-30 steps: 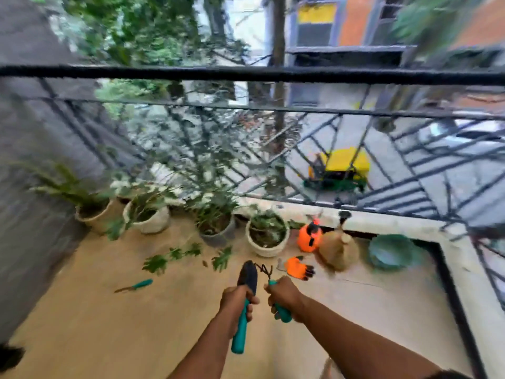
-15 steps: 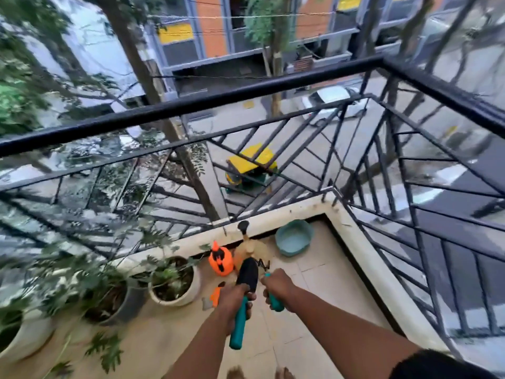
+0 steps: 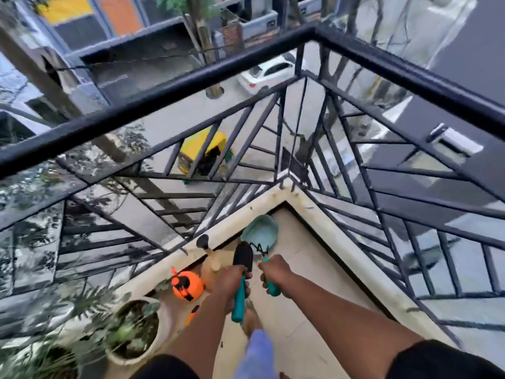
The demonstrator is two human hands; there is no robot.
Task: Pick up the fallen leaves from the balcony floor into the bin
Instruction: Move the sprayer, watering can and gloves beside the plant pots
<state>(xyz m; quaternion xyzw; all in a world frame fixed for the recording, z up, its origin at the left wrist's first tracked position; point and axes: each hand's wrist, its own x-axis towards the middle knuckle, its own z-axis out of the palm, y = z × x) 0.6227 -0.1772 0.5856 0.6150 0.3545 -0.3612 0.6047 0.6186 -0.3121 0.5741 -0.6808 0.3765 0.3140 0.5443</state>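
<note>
No fallen leaves show on the floor in this view; judged light, limp and best scooped from beneath, while the teal bin sits in the railing corner, left hand gripping a trowel, right hand gripping a hand rake.

Your view has swung right, from the potted plants to the railing corner. Your hands, gripping trowel and hand rake, now sit before the teal bin.

Teal bin, upright, balcony corner
</note>
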